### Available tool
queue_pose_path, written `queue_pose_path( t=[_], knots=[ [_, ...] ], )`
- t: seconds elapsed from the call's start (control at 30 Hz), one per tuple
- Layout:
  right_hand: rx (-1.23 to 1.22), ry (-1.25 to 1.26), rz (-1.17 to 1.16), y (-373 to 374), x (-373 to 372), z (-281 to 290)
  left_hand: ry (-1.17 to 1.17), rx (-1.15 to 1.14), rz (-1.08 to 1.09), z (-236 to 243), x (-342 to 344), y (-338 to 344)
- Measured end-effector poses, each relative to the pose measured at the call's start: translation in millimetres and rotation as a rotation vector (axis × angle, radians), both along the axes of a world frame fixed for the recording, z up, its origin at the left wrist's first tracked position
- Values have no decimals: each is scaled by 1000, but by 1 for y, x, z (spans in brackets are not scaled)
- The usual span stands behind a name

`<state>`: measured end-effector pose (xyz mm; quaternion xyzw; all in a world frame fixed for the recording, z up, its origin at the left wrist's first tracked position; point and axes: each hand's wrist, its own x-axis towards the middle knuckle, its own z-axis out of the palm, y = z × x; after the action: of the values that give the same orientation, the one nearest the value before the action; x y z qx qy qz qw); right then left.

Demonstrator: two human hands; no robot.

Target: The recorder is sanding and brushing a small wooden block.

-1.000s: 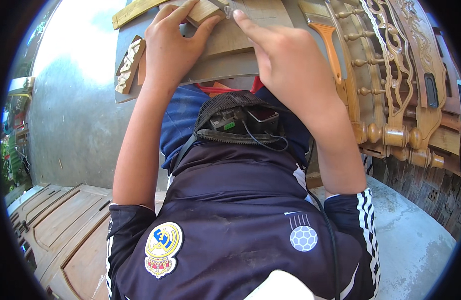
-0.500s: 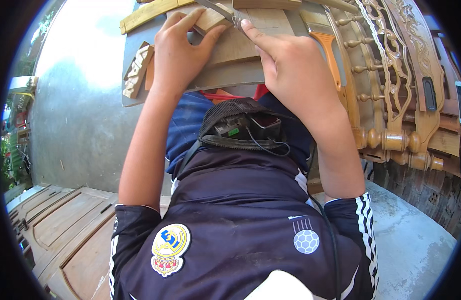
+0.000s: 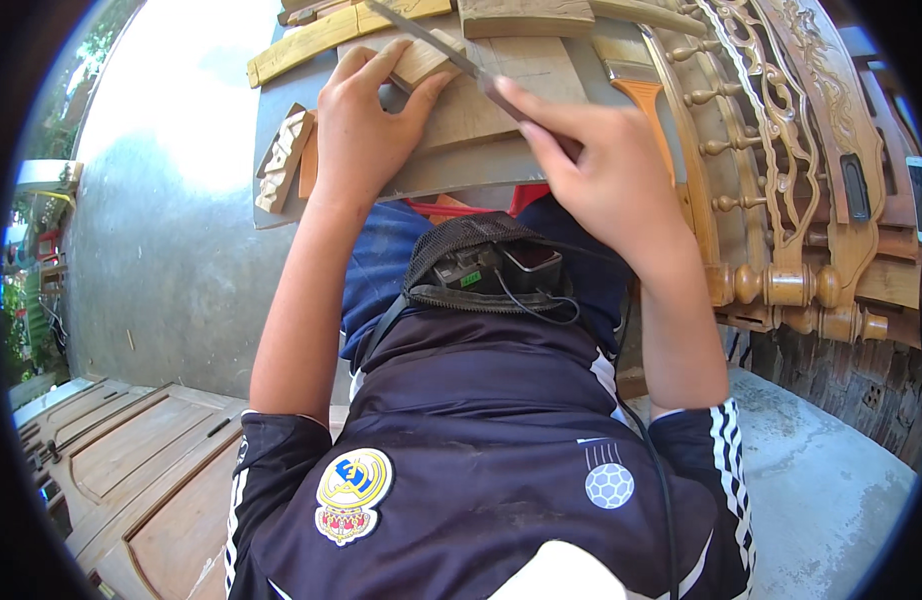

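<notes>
Thumb and fingers of my left hand [image 3: 366, 120] pinch a small pale wooden block [image 3: 424, 64] down on a flat board [image 3: 511, 75]. The fingers of my right hand [image 3: 601, 160] are wrapped round the dark handle of a long, thin metal file [image 3: 421, 32]. Its grey blade slants up and left across the top of the block, and my forefinger lies along the handle. Beside my left wrist, at the worktop's left edge, lies a carved wooden piece [image 3: 284, 160].
A grey worktop [image 3: 421, 180] carries the board. A curved yellowish wood strip [image 3: 321, 45] and a thick wooden block [image 3: 526, 17] lie along its far side. An orange-handled brush [image 3: 646, 105] lies right of my right hand. Carved, turned furniture [image 3: 771, 150] stands at the right, wooden panels [image 3: 151, 450] lower left.
My right hand has drawn the file back toward me and to the right, so more of its blade shows. My left hand still holds the block.
</notes>
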<state>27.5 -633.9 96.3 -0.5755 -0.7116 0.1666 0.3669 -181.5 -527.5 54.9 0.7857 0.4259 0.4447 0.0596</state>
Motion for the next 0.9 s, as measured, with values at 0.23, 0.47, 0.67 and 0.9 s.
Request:
queue_pose_path(
  t=[0.23, 0.47, 0.67, 0.9],
  knots=[
    [-52, 130, -26, -31, 13, 8, 17, -21, 25, 2, 2, -1],
    [-119, 100, -27, -33, 16, 15, -6, -75, -2, 2, -1, 0],
    [9, 82, 39, 13, -5, -9, 10, -35, 17, 5, 3, -2],
    [-26, -16, -58, -63, 13, 14, -8, -77, 24, 4, 1, -3]
  ],
)
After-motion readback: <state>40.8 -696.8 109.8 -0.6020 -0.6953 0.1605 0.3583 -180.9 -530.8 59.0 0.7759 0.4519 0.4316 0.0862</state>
